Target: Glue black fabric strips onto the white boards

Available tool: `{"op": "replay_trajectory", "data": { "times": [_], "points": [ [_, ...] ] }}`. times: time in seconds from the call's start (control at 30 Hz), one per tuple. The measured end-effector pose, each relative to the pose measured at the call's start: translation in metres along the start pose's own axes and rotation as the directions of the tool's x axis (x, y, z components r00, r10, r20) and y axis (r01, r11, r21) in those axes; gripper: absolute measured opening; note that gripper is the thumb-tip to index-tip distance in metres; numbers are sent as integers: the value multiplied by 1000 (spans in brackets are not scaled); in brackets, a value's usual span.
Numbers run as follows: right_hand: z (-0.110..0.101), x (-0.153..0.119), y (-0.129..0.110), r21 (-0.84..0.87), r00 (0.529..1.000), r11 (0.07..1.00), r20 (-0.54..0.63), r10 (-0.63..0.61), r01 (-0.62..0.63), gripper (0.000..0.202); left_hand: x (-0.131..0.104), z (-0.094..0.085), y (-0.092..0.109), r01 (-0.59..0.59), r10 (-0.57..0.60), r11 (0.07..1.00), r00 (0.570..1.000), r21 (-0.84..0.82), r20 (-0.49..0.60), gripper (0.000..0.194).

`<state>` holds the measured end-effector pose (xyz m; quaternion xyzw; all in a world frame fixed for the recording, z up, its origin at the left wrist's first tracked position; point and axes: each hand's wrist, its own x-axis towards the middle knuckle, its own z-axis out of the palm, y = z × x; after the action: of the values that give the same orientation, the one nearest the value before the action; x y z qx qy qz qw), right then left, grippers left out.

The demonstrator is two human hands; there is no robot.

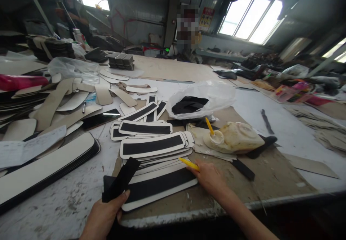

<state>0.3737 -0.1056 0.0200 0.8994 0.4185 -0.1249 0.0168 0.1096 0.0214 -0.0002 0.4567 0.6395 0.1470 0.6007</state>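
Note:
My left hand (108, 209) grips several black strips (121, 180) at the left end of a white-edged panel with a black middle (162, 186). My right hand (209, 177) is closed on a yellow stick (188, 163), whose tip points left over the panels. Behind that panel lies a fanned stack of similar panels (152, 144). To the right, a yellowish plastic container (240, 137) lies on its side, and a second yellow tool (209, 125) stands in its round opening.
A clear plastic bag (216, 96) with black pieces sits behind the stack. Long white panels (51, 164) and a paper sheet (35, 146) lie at left. A black-handled tool (243, 169) is right of my right hand. People stand in the background.

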Motion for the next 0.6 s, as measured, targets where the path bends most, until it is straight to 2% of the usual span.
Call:
{"op": "replay_trajectory", "data": {
  "times": [0.1, 0.2, 0.33, 0.47, 0.6],
  "points": [
    [-1, -5, 14, 98, 997, 995, -62, 34, -28, 32, 3, 0, -3, 40, -40, 999, 999, -17, 9, 51],
    [3, -11, 21, 233, 994, 972, -107, 18, 8, 33, 6, -1, -6, 49, -49, 999, 998, -21, 31, 54],
    [6, -19, 16, 362, 992, 930, -122, -15, 59, 33, 2, -2, -3, -4, 8, 997, 999, -82, 44, 51],
    [-3, -27, 7, 442, 990, 896, -136, 27, 36, 23, -7, -4, 2, 68, -49, 968, 995, -243, 84, 46],
    [-15, -31, 3, 503, 992, 864, -113, 56, 9, 22, -13, -9, 3, 83, -62, 949, 995, -303, 77, 45]
  ]
}}
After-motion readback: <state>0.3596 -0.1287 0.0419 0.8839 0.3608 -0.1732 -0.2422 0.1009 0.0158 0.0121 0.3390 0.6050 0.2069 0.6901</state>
